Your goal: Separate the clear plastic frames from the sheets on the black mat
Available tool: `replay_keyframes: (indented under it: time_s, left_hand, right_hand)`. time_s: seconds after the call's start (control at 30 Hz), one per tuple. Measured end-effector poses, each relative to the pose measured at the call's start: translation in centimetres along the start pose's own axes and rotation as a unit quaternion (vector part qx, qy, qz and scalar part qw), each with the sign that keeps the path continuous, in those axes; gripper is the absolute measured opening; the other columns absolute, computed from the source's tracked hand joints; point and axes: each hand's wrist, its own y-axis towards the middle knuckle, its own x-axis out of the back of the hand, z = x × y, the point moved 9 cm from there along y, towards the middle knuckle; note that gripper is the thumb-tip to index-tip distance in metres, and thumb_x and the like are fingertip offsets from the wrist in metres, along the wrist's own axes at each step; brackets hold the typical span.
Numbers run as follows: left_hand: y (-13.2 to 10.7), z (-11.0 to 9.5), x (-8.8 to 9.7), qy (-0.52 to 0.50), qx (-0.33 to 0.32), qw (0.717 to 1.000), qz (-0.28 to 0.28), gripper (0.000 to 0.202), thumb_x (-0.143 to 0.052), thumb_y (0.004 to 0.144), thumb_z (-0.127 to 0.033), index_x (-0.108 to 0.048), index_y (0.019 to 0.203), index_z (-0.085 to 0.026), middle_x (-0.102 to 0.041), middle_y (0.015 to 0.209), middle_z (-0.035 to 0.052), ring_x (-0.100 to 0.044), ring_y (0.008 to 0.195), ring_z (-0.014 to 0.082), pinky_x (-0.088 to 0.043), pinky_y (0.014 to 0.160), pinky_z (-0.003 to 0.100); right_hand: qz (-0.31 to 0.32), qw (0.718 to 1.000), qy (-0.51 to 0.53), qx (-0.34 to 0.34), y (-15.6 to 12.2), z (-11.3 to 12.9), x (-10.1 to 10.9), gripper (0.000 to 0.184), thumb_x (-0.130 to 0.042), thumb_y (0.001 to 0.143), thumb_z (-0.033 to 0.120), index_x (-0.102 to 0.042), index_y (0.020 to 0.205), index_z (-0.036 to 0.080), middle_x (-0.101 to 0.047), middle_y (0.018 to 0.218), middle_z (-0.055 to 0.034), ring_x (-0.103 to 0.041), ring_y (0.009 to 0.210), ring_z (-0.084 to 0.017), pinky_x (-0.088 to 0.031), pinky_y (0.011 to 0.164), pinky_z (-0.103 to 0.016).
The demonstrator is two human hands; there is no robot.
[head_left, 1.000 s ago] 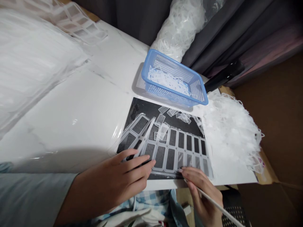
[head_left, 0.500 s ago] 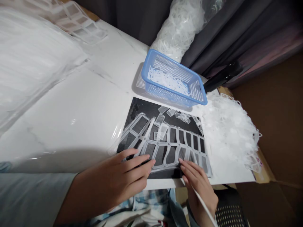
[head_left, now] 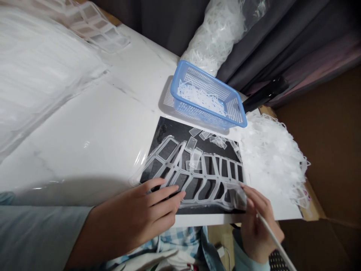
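A translucent plastic sheet (head_left: 194, 174) with rows of rectangular cut-outs lies rumpled over a black mat (head_left: 180, 126). My left hand (head_left: 153, 209) rests on its near left part, fingers stretched and apart, holding nothing. At the near right corner, my right hand (head_left: 261, 218) is closed, with fingertips pinched at a clear film piece (head_left: 238, 197). A thin white stick (head_left: 278, 244) runs out of that same hand toward the lower right. Small clear rectangles (head_left: 191, 144) lie loose on the sheet and on the mat's far part.
A blue mesh basket (head_left: 208, 107) holding white plastic loops stands behind the mat. To the right is a heap of translucent frames (head_left: 273, 158). A filled clear bag (head_left: 216, 34) stands at the back, and a large stack of plastic sheets (head_left: 42, 75) lies at left.
My right hand has moved right with the white stick, from the sheet's middle to its right end, and clear film now stretches at its fingertips. My left hand has stayed in place.
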Motion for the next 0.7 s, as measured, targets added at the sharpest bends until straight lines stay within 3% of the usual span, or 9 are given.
replay_keyframes:
  time_s: [0.13,0.17,0.23,0.3,0.37,0.47,0.57,0.7]
  left_hand:
    - [-0.2,-0.1,-0.3,-0.005,0.000,1.000,-0.001,0.035,-0.036,0.103,-0.020,-0.071,0.105,-0.023,-0.068,0.127,-0.0019,-0.057,0.118,0.0207,-0.036,0.099,0.041]
    - [-0.2,0.0,-0.3,-0.006,0.001,1.000,-0.001,0.035,-0.036,0.103,-0.021,-0.071,0.104,-0.023,-0.068,0.127,-0.0019,-0.057,0.118,0.0206,-0.035,0.100,0.041]
    - [-0.2,0.0,-0.3,-0.011,0.001,1.000,0.002,0.034,-0.037,0.102,-0.021,-0.071,0.104,-0.024,-0.068,0.127,-0.0021,-0.056,0.118,0.0201,-0.035,0.099,0.039]
    - [-0.3,0.0,-0.4,-0.010,0.001,1.000,0.008,0.032,-0.039,0.101,-0.019,-0.070,0.105,-0.024,-0.067,0.128,-0.0019,-0.057,0.115,0.0189,-0.037,0.094,0.038]
    - [-0.3,0.0,-0.3,-0.001,0.006,1.000,0.013,0.033,-0.039,0.099,-0.016,-0.070,0.106,-0.024,-0.067,0.128,-0.0017,-0.058,0.108,0.0175,-0.037,0.088,0.036]
    - [-0.5,0.1,-0.3,0.009,0.014,1.000,0.014,0.036,-0.036,0.099,-0.014,-0.070,0.106,-0.024,-0.067,0.128,-0.0017,-0.057,0.103,0.0164,-0.036,0.084,0.036]
    - [-0.5,0.1,-0.4,0.004,0.011,1.000,0.017,0.036,-0.035,0.100,-0.015,-0.069,0.107,-0.024,-0.067,0.129,-0.0013,-0.056,0.104,0.0167,-0.036,0.083,0.035]
    - [-0.4,0.1,-0.3,0.000,0.013,1.000,0.018,0.037,-0.035,0.099,-0.014,-0.070,0.106,-0.024,-0.066,0.129,-0.0012,-0.057,0.102,0.0171,-0.036,0.083,0.035]
  right_hand:
    - [-0.192,0.973,-0.099,-0.075,-0.1,-4.6,4.5,0.021,-0.059,0.096,0.018,-0.074,0.108,0.010,-0.075,0.095,-0.0147,-0.072,0.083,-0.027,-0.057,0.077,-0.041]
    - [-0.224,0.968,-0.089,-0.075,-0.3,-5.1,5.3,0.022,-0.058,0.097,0.020,-0.073,0.108,0.009,-0.075,0.095,-0.0153,-0.072,0.085,-0.028,-0.057,0.079,-0.044]
    - [-0.229,0.970,-0.037,-0.072,-0.3,-5.5,5.7,0.022,-0.059,0.097,0.022,-0.073,0.107,0.009,-0.074,0.101,-0.0169,-0.071,0.094,-0.031,-0.055,0.087,-0.050]
    - [-0.158,0.984,0.023,-0.082,-0.1,-5.0,4.6,0.019,-0.059,0.096,0.023,-0.074,0.102,0.011,-0.072,0.108,-0.0163,-0.069,0.103,-0.031,-0.052,0.094,-0.052]
    - [-0.040,0.991,0.084,-0.098,-0.3,-4.0,2.4,0.018,-0.056,0.097,0.020,-0.074,0.098,0.015,-0.072,0.106,-0.0120,-0.068,0.101,-0.027,-0.054,0.091,-0.046]
    - [0.094,0.979,0.163,-0.080,-0.9,-1.5,-0.2,0.021,-0.053,0.097,0.015,-0.073,0.095,0.020,-0.074,0.096,-0.0058,-0.070,0.093,-0.021,-0.057,0.084,-0.035]
    - [0.144,0.966,0.197,-0.081,-1.0,-0.5,-1.4,0.023,-0.052,0.097,0.013,-0.073,0.093,0.021,-0.075,0.093,-0.0035,-0.071,0.090,-0.018,-0.058,0.083,-0.029]
    - [0.158,0.963,0.203,-0.081,-0.7,-0.2,-1.8,0.023,-0.052,0.096,0.011,-0.072,0.091,0.021,-0.075,0.091,-0.0030,-0.072,0.089,-0.016,-0.059,0.082,-0.026]
